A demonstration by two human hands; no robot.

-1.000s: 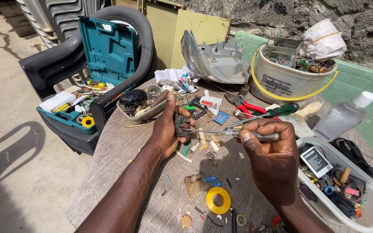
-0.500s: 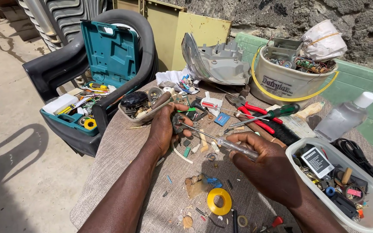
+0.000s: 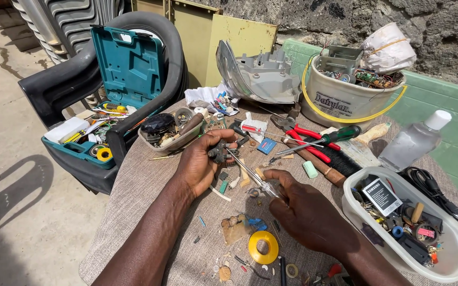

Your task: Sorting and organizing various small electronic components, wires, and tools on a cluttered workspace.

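The left hand [image 3: 200, 161] is curled closed around a small dark metal part [image 3: 219, 152] near the middle of the grey cloth-covered table [image 3: 133, 212]. The right hand [image 3: 306, 212], at 5 o'clock from it, pinches a thin metal screwdriver [image 3: 245, 170] whose tip meets that part. At 1 o'clock a cream plastic bucket [image 3: 340, 103] holds circuit boards; at 4 o'clock a white oval tub [image 3: 451, 259] holds small electronic scraps; at 10 o'clock an open teal tool case [image 3: 128, 66] holds assorted tools.
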